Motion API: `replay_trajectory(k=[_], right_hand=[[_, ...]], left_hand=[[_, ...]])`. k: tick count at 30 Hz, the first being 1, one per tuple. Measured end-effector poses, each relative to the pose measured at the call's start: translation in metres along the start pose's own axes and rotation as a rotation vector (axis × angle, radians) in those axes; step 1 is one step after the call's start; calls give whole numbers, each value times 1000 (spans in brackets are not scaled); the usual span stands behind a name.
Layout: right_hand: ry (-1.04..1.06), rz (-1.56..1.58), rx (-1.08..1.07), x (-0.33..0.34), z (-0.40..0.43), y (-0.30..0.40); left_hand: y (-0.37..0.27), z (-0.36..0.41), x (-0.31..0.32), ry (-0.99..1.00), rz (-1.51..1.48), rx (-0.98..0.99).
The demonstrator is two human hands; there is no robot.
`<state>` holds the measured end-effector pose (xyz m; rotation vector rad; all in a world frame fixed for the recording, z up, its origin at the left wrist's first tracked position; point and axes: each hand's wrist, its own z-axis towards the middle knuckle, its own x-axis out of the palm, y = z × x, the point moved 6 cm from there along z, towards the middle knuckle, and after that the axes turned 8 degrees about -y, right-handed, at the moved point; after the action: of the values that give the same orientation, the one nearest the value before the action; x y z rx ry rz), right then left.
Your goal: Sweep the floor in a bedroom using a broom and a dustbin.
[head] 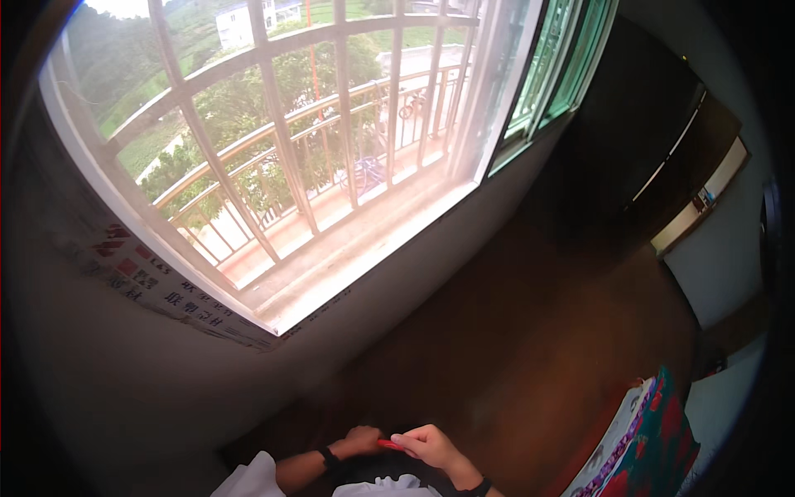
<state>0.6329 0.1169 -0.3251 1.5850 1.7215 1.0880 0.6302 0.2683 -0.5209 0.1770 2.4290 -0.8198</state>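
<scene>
A small red object (390,445) is pinched between the thumb and fingers of my right hand (431,444), low in the view. It is too small to tell what it is. My left hand (365,437) is beside its far end, back turned up and fingers curled out of sight. Whether the left hand also grips something is hidden. Black bands circle both wrists, one on the left wrist (329,458) and one on the right wrist (482,487). A dark shape lies beneath the hands, too dim to name. White cloth (388,487) of my clothing shows at the bottom edge.
A barred window (338,118) with a bright sill (372,248) fills the upper left; a balcony railing (279,130) stands outside. The brown floor (515,335) runs to the right. Floral bedding (658,441) juts in at lower right. A dark doorway or cabinet (627,124) stands beyond.
</scene>
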Motion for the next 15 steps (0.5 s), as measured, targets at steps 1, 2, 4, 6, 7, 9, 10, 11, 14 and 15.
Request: replay_trajectory(k=[1,2,4,6,7,9,10,11,14,15], right_hand=[[18,25,14,5,12,-12],[20,33,78,7,21,-25],[58,19,24,6,36,-36],[52,19,-1,-4,42,-39],[26,45,-33,-13,42,-35],[-113,-79,-68,-38,38,-24],[-186,-135,-130,-51,32,-13],[-237,-187,-183,-61,26,-2],[-413,-318,-236,-85,2,19],[-469,-373,-234,-89,-4,21]], left_hand=[[17,-2,11,-31,-20,-32],[29,-5,25,-61,-39,-55],[46,-1,41,-64,-78,-72],[43,17,38,-146,-51,-38],[36,27,35,-143,-28,-29],[12,59,6,-283,-76,-5],[-5,74,-9,-339,-98,5],[-24,88,-18,-337,-86,41],[-73,126,-44,-361,-86,140],[-84,134,-46,-368,-95,170]])
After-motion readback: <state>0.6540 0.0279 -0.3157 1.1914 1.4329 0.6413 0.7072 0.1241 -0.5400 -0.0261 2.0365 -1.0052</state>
